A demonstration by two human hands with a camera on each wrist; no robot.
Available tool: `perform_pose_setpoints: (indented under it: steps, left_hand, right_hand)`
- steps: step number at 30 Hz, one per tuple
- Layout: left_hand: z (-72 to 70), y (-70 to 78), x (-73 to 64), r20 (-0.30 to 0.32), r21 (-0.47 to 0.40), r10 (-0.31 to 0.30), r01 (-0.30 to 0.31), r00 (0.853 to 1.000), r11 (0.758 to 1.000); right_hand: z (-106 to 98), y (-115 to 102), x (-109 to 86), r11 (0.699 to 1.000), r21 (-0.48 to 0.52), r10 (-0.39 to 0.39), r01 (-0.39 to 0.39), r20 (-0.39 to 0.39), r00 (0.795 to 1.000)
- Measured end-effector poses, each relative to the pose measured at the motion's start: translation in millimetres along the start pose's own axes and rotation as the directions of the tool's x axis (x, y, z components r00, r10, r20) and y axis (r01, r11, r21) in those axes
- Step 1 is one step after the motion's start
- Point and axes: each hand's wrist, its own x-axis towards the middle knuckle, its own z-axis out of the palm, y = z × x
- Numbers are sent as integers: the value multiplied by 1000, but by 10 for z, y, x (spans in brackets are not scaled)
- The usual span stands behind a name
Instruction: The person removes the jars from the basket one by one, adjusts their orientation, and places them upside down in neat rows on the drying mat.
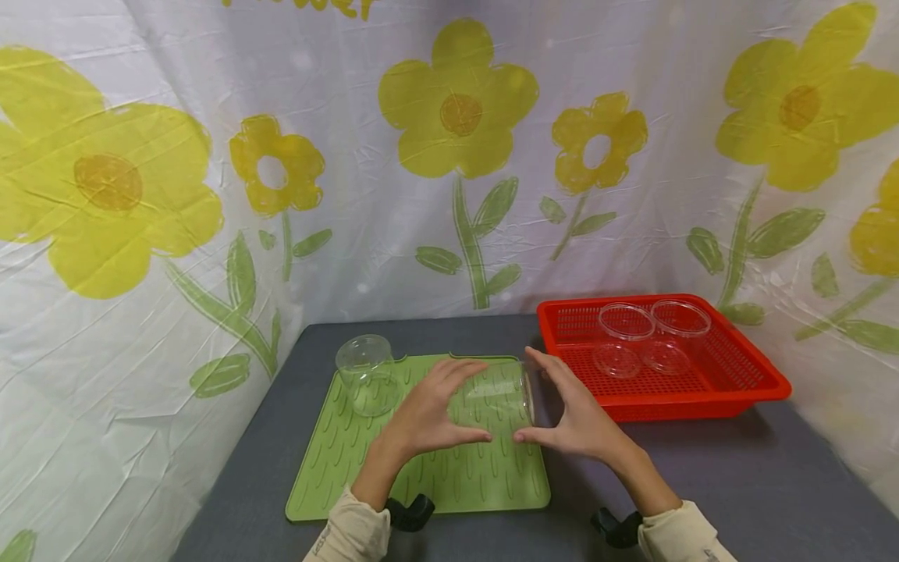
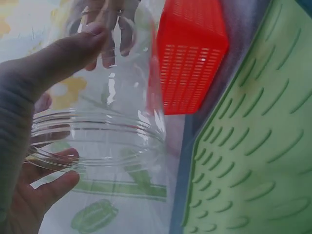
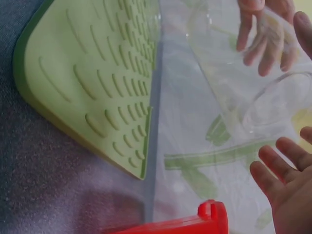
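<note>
The clear jar is held by the left hand, its thumb on the near side and its curved fingers across the upper side, set about a jar's breadth apart. By the right hand the far end is framed: its thumb and fingers are parted widely and kept nearly straight, and whether the glass-clear wall is touched by them cannot be told. The jar is tipped on its side between the 2 sets of fingers and is held up off the surface.

For a good hold, the wall is best gripped evenly, with light pressure, since smooth clear material may slip or turn; the right fingertips are best set squarely on the end before any weight is shared.

Below the fingers, the green ribbed mat is spread. Left of the left fingers, 1 upright jar is stood on it, so clearance on that side is worth minding. Right of the right fingers and farther off, 2 clear containers are held in the red basket. Under everything, the dark table is seen; beyond the fingers, a flower-printed cloth is hung.
</note>
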Motion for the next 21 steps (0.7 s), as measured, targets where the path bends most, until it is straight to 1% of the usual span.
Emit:
perform_pose_setpoints:
  steps: [5,9,12,15,18,21]
  left_hand:
    - [40,-28,-64,-60,-69,-55,51,997,996]
    - [81,-40,-100,-111,-154,-90,73,990,985]
    - [115,-40,-124,-146,-211,-106,74,984,975]
    - [144,-33,-144,-175,-238,-115,72,978,969]
    - [158,-19,-165,-186,-263,-132,80,974,961]
    - [164,-11,-176,-191,-282,-144,86,971,955]
  right_hand:
    - [7,28,10,999,40,11,-10,-13,1000]
    - [23,13,22,992,124,38,-36,-10,999]
    - [39,-14,34,974,216,63,-62,1,998]
    - [49,-50,50,954,288,89,-89,13,996]
    - [54,-86,68,940,328,97,-98,20,995]
    - [56,-114,84,934,343,101,-105,27,994]
